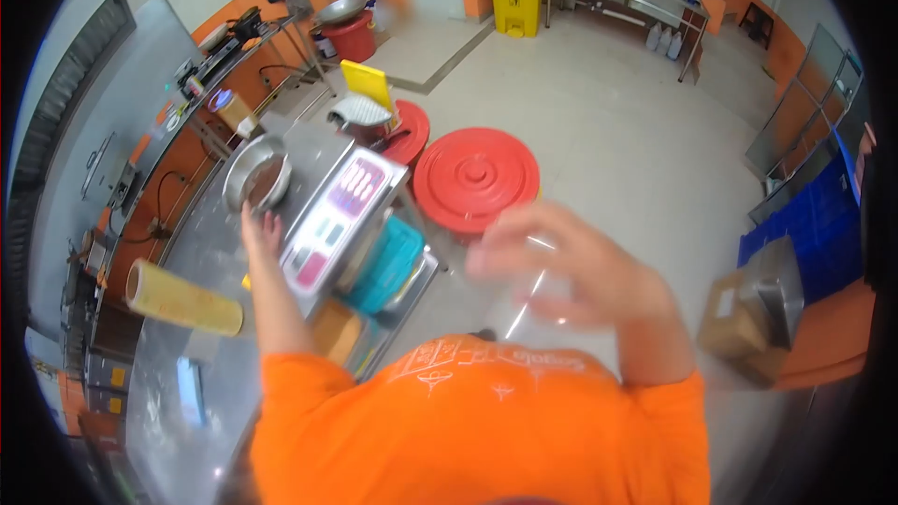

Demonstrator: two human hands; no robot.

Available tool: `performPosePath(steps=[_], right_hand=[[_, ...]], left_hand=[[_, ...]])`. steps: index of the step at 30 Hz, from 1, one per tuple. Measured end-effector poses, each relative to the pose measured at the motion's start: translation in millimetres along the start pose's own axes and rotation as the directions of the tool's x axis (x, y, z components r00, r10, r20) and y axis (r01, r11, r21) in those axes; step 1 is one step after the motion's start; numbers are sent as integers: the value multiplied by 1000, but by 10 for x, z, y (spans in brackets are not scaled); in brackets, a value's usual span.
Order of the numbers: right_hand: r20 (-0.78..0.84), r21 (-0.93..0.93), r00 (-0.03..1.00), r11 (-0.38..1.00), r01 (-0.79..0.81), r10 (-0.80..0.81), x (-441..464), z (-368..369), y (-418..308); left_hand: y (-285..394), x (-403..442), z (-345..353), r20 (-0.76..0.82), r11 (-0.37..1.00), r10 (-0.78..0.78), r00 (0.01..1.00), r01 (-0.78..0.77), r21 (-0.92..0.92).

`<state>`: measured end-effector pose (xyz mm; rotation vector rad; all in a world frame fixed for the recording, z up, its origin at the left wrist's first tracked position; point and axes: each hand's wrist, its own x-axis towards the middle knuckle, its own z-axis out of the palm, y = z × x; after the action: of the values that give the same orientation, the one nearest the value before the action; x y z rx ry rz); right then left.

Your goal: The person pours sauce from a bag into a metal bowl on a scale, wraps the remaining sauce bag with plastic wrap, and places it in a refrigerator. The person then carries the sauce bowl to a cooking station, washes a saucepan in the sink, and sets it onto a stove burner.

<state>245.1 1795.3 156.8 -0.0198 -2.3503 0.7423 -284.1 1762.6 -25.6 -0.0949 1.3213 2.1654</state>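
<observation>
My left hand (263, 232) is beside the near rim of a metal bowl (245, 165) that holds brown contents (265, 180). Its fingers are stretched out and apart, and whether they touch the rim is unclear. A scale (339, 215) with a lit display stands just right of this hand. My right hand (552, 266), smeared by motion, hangs in the air in front of my body with its fingers curved and apart. Bright streaks show around it, perhaps from something clear below. Nearest behind it is a red lidded bin (476, 180).
On the metal table (168, 369) lie a film roll (184, 299) and a light blue box (191, 391). Teal trays (388, 265) sit below the scale. A yellow bin (519, 2) stands far back. Cardboard boxes (732, 320) and blue crates (806, 229) are at right.
</observation>
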Motion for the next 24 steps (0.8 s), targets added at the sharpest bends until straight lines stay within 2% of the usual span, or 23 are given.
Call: performPosePath(steps=[1, 2, 3, 4, 5, 6, 7, 8, 10, 12, 13, 16, 19, 20, 22, 24], right_hand=[[-149, -3, 961, 972, -236, 233, -96, -35, 466], [-287, -91, 860, 882, -462, 421, -297, -19, 977], [-322, -154, 749, 748, -645, 579, -583, -22, 1423], [-299, -292, 670, 603, -742, 680, -1050, 29, 1880], [-213, -363, 453, 360, -859, 866, -1583, 125, 2289], [-227, -401, 413, 302, -865, 882, -2266, 304, 2620], [-228, -306, 323, 247, -919, 919, -3044, 501, 2821], [-149, -213, 108, 75, -974, 983, -3767, 678, 2874], [101, -440, -299, -227, -869, 949, -5132, 918, 2701], [171, -485, -528, -396, -780, 832, -5633, 609, 2596], [168, -475, -590, -460, -750, 789, -5788, 373, 2612], [107, -432, -642, -546, -718, 759, -5979, -598, 3198], [3, -441, -583, -522, -730, 813, -5976, -1748, 4274], [-47, -464, -522, -481, -743, 851, -5909, -2159, 4770], [-161, -525, -337, -370, -766, 928, -5601, -2898, 5977], [-309, -487, -50, -203, -850, 950, -4802, -3432, 7214]], left_hand=[[-53, 47, 97, -45, 999, 42, 998, -44, -26], [-91, 83, 155, -93, 995, 84, 992, -89, -42], [-123, 184, 126, -85, 991, 93, 992, -100, -86], [-160, 284, 111, -78, 984, 105, 991, -115, -138], [-206, 321, 150, -133, 971, 138, 981, -161, -176], [-215, 315, 166, -195, 954, 171, 966, -212, -212], [-237, 331, 190, -198, 944, 220, 955, -260, -204], [-269, 366, 212, -200, 931, 269, 942, -307, -195], [-353, 504, 224, -185, 904, 356, 916, -388, -178], [-466, 542, 342, -324, 870, 394, 860, -462, -169], [-546, 486, 501, -348, 831, 430, 833, -516, -207], [-810, 277, 970, -453, 748, 468, 759, -614, -254], [-1072, 231, 1536, -648, 675, 460, 607, -713, -189], [-1182, 269, 1704, -653, 651, 476, 588, -736, -188], [-1254, 323, 1872, -523, 635, 554, 648, -735, -237], [-1385, 176, 2524, -625, 620, 569, 534, -778, -99]])
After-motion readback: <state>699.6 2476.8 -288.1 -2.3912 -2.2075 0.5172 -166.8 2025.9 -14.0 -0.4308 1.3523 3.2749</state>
